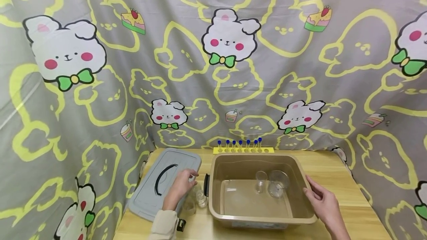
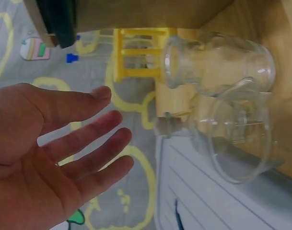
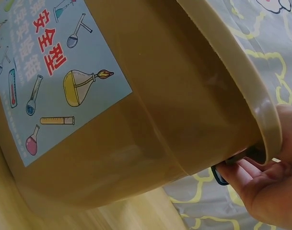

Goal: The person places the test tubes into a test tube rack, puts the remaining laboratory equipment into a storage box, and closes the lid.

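A brown plastic bin (image 1: 240, 205) stands open on the table, with a clear glass beaker (image 1: 278, 185) and a narrower glass vessel (image 1: 261, 182) inside it. My right hand (image 1: 323, 201) grips the bin's right end, thumb at the rim and fingers beneath it by a dark latch (image 3: 219, 175). To the left of the bin, my left hand (image 1: 180, 186) hovers with relaxed fingers and holds nothing. Close by it stand a clear wide-mouthed glass bottle (image 2: 232, 62), a glass beaker (image 2: 241, 158) and a glass piece with a brownish stopper (image 2: 168, 125).
A grey lid (image 1: 146, 192) with a black handle lies left of the glassware. Behind the bin, a yellow rack (image 1: 242, 150) holds several blue-capped test tubes. A printed label (image 3: 83, 96) covers part of the bin's side. Patterned curtains (image 1: 230, 84) surround the wooden table (image 1: 350, 195).
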`<state>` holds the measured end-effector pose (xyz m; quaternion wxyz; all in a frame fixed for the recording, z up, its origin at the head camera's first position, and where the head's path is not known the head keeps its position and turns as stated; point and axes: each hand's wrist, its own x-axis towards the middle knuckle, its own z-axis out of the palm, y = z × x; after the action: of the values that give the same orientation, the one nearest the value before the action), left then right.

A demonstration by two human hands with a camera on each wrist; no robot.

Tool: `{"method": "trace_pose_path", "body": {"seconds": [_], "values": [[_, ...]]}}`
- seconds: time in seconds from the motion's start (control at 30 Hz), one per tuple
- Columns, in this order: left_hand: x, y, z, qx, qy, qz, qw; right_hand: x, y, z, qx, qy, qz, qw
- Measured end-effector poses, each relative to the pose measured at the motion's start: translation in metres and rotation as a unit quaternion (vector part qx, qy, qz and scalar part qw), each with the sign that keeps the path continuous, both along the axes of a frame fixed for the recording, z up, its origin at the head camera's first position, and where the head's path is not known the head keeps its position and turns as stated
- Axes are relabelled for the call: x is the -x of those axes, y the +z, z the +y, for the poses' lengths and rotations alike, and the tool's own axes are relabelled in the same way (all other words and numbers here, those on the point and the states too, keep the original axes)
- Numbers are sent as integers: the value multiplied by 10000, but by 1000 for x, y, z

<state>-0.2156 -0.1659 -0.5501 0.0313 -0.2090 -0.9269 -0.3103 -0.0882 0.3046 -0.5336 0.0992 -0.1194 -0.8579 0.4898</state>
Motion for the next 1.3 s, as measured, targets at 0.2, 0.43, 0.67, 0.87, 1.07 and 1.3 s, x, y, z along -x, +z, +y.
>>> {"method": "trace_pose_path", "body": {"seconds": [0.2,0.43,0.67,0.87,1.07,1.3], "values": [[2,-9,3,129,111,-186,9997,0,0,3,12,33,-17,10000],[4,-16,3,319,310,-273,9986,0,0,3,-46,8,-1,10000],[7,-21,2,359,409,-546,9970,0,2,3,-56,0,-92,9999],[9,-27,-2,528,400,-466,9967,0,0,2,3,-4,-214,9998],[9,-33,-3,362,375,-413,9978,0,0,1,103,-26,-133,9999],[9,-40,-5,283,304,-85,9991,1,0,0,86,-25,-43,10000]]}}
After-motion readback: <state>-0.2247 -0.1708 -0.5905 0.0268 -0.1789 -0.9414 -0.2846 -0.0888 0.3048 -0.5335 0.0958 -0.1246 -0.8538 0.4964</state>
